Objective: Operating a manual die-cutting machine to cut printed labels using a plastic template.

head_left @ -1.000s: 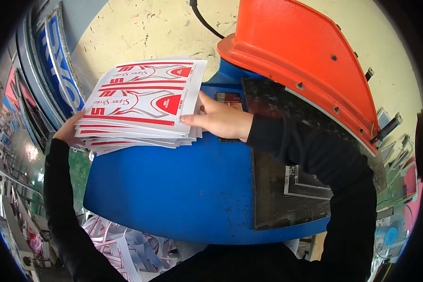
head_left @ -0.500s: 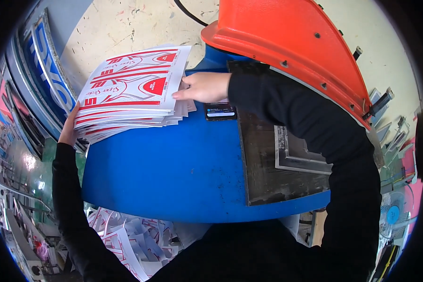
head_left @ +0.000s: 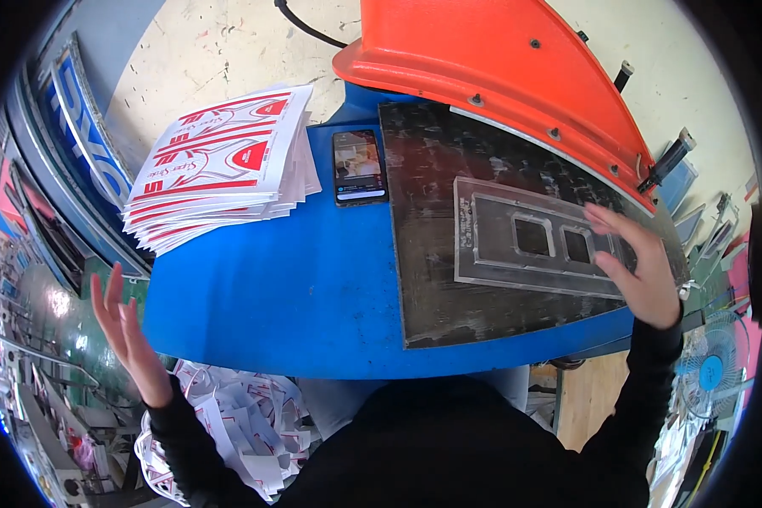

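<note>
My left hand (head_left: 132, 343) is raised off the left edge of the blue table (head_left: 262, 296), its fingers spread and holding nothing. Over the right end of a clear plastic cutting die (head_left: 495, 241) with two square openings is my right hand (head_left: 643, 267); its thumb and fingers are apart, and I cannot tell if they touch the die. The die lies on a dark board (head_left: 436, 305). A fanned stack of printed sheets (head_left: 220, 161), white with red designs, rests at the table's far left.
Between stack and board lies a lit phone (head_left: 359, 168). A large orange machine arm (head_left: 483, 51) overhangs the board's far side. Paper scraps (head_left: 245, 423) fill a bag below the table's near left edge. Curved framed panels (head_left: 89, 127) lean at the left; a blue fan (head_left: 709, 372) stands right.
Both hands have let go of the sheet stack. My left hand has come back toward me; my right has swung right to the die. The phone and the whole die now show.
</note>
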`<state>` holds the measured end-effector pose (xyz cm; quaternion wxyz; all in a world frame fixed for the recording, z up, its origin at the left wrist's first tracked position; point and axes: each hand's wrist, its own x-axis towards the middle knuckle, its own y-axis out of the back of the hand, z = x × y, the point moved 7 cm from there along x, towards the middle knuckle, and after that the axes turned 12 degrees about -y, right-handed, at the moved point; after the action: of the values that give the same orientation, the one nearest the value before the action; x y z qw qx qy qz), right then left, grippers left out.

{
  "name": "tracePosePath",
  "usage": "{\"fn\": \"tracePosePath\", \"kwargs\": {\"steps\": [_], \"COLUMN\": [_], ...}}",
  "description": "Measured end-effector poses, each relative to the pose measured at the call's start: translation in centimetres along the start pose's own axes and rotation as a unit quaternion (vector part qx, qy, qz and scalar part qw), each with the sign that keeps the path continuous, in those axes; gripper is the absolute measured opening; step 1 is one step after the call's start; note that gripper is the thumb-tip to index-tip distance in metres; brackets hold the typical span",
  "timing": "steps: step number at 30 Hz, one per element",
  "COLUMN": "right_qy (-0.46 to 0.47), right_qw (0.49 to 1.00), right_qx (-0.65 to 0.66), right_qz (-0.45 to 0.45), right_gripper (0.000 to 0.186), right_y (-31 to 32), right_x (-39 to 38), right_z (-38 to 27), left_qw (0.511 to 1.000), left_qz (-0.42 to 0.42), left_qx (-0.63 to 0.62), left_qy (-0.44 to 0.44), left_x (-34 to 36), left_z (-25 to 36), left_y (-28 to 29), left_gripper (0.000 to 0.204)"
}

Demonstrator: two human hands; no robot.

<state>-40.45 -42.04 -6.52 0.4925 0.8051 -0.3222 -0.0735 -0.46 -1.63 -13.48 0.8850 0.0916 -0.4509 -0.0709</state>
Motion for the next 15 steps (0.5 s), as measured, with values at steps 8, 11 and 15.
{"fn": "tracePosePath", "kwargs": {"steps": [8, 11, 15], "right_qy": [-0.019, 0.068, 0.161], "right_qw": [0.972, 0.977, 0.929], "right_qx": [-0.005, 0.105, 0.329], "right_qz": [0.233, 0.17, -0.05], "right_gripper": [0.027, 0.037, 0.077], "right_y": [-3.7, -6.1, -9.2], "right_x": [-6.7, -6.2, -4.4], "right_z": [3.3, 1.2, -2.3], "left_qw": [0.979, 0.921, 0.712], "left_qz": [-0.134, -0.271, -0.307], "left_qx": [-0.155, -0.276, -0.62], "left_qy": [0.007, -0.051, -0.124], "left_x": [-6.4, -9.1, -10.5], "left_z": [9.0, 13.6, 23.4], "left_y": [-10.7, -15.3, -21.5], "left_gripper": [0.074, 0.073, 0.05]}}
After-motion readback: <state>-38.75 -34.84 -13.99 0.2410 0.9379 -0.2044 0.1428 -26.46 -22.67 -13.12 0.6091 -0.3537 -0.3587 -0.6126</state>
